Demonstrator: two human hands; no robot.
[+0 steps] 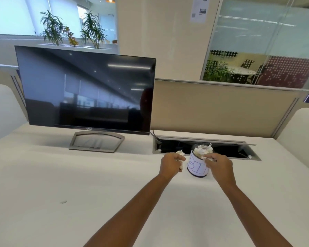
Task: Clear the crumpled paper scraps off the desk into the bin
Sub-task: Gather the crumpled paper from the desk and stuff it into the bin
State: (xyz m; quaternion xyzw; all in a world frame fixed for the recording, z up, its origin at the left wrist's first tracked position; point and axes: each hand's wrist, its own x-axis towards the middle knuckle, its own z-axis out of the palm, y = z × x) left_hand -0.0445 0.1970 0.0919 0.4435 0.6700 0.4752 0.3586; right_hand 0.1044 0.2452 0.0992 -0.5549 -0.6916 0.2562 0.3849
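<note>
2 hands (L (171,162), R (219,164)), 1 scrap (180,153) each, 1 bin (197,168), 1 monitor (86,90)

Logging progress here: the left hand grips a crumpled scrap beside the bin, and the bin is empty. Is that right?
Not quite: the head view shows the bin heaped to its rim with crumpled paper, not empty. The rest stands: the left hand grips a crumpled scrap beside the bin.

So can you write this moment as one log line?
left hand grips crumpled scrap beside bin | right hand pinches another scrap at bin rim | bin heaped with paper
</note>
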